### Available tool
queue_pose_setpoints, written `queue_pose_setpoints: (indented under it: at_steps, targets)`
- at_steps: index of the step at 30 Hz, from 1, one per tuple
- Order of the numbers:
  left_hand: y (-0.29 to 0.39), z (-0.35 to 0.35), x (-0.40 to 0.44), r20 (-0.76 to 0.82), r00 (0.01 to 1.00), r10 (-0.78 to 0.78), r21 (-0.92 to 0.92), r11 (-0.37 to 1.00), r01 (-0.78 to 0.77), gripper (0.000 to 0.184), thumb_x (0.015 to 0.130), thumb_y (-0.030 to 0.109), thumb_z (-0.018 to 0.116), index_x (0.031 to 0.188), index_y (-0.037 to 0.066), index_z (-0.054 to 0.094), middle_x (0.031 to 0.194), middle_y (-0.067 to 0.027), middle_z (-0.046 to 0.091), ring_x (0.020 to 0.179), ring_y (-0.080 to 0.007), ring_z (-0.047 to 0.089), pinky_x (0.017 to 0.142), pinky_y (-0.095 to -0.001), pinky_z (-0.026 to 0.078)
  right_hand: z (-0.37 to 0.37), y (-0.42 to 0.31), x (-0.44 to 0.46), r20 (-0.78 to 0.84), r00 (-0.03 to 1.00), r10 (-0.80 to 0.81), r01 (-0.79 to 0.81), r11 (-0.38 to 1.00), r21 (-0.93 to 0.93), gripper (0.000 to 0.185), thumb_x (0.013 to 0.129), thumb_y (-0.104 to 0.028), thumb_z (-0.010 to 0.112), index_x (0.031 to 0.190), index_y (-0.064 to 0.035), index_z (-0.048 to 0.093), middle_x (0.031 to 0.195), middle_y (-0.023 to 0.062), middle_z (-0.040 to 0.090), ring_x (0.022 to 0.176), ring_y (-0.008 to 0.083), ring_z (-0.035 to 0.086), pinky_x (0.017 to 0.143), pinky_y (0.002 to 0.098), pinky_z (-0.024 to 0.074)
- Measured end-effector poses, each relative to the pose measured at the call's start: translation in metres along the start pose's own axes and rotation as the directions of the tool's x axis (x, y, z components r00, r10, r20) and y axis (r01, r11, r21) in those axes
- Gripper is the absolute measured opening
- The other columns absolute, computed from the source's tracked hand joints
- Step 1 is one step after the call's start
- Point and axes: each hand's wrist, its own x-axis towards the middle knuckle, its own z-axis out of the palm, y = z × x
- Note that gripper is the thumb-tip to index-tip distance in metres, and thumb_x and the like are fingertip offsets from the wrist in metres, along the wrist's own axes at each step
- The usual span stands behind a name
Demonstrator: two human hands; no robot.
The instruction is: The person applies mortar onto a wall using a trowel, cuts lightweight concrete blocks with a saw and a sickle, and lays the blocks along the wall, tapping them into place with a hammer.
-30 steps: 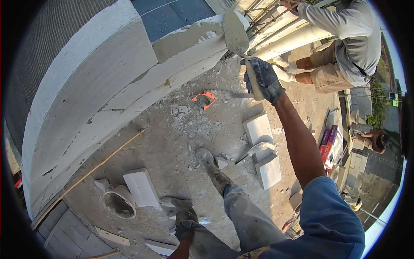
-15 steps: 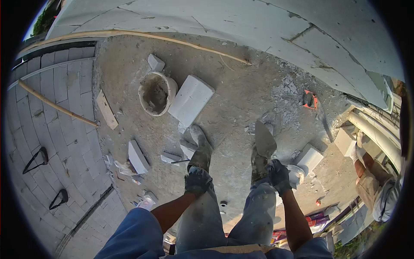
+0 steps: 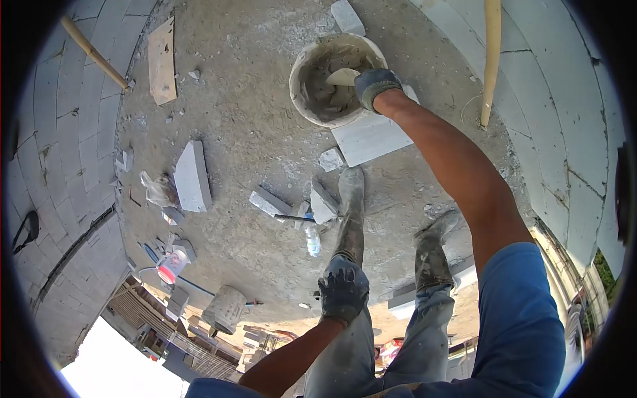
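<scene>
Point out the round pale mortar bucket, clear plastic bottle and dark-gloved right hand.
Round pale mortar bucket (image 3: 294, 85), head view, left rim.
Clear plastic bottle (image 3: 312, 240), head view, body.
Dark-gloved right hand (image 3: 375, 86), head view, back of glove.

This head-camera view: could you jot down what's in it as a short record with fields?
Container: round, whitish, smeared bucket
Contents: grey, wet-looking mix
Right hand: dark-gloved, holding a pale, partly hidden hand tool over the mix
Left hand: dark-gloved, on the grey left trouser leg
Beside bucket: flat, white rectangular block
On the ground: clear plastic bottle
</scene>
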Motion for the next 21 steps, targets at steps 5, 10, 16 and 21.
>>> queue_pose_setpoints:
  at_steps: [5,10,16,21]
  targets:
    - [-0.020,-0.007,0.002,-0.069,0.997,-0.018,-0.192,0.981,0.005,0.077,0.088,0.059,0.053,0.147,0.012,0.040,0.149,-0.0197,0.039,0.133,-0.0457,0.039,0.105,-0.0690,0.025,0.054,-0.034,0.047,0.125,0.992,-0.034,0.039,0.998,-0.041,0.026,0.083,-0.018,0.059,0.102,-0.0089,0.074,0.109,0.0162,0.070,0.102,0.0320,0.069,0.084,0.0444,0.0552]
    - [-0.031,-0.018,0.006,-0.060,0.997,-0.049,-0.334,0.942,0.026,0.075,0.088,0.059,0.053,0.147,0.014,0.041,0.150,-0.0195,0.039,0.134,-0.0464,0.039,0.106,-0.0696,0.024,0.000,-0.052,0.032,0.459,0.888,-0.009,-0.021,0.998,0.060,0.035,0.089,-0.027,0.058,0.116,-0.0072,0.070,0.115,0.0190,0.068,0.103,0.0340,0.068,0.083,0.0435,0.0553]
    - [-0.036,-0.024,0.008,-0.068,0.997,-0.026,-0.283,0.959,0.006,0.076,0.087,0.059,0.054,0.146,0.014,0.042,0.149,-0.0194,0.040,0.133,-0.0456,0.040,0.106,-0.0698,0.025,-0.009,0.025,0.003,0.638,0.768,-0.049,-0.376,0.773,0.511,0.031,0.097,-0.036,0.058,0.093,-0.0055,0.064,0.060,0.0046,0.054,0.043,0.0165,0.055,0.035,0.0338,0.0442]
    - [-0.028,-0.032,0.006,-0.072,0.997,-0.007,-0.163,0.987,-0.005,0.075,0.088,0.059,0.054,0.146,0.013,0.042,0.148,-0.0194,0.041,0.133,-0.0450,0.040,0.107,-0.0689,0.025,-0.005,0.036,-0.068,0.403,0.811,-0.424,-0.347,0.206,0.915,0.030,0.096,-0.033,0.061,0.095,-0.0043,0.067,0.062,0.0047,0.057,0.044,0.0146,0.055,0.038,0.0303,0.0456]
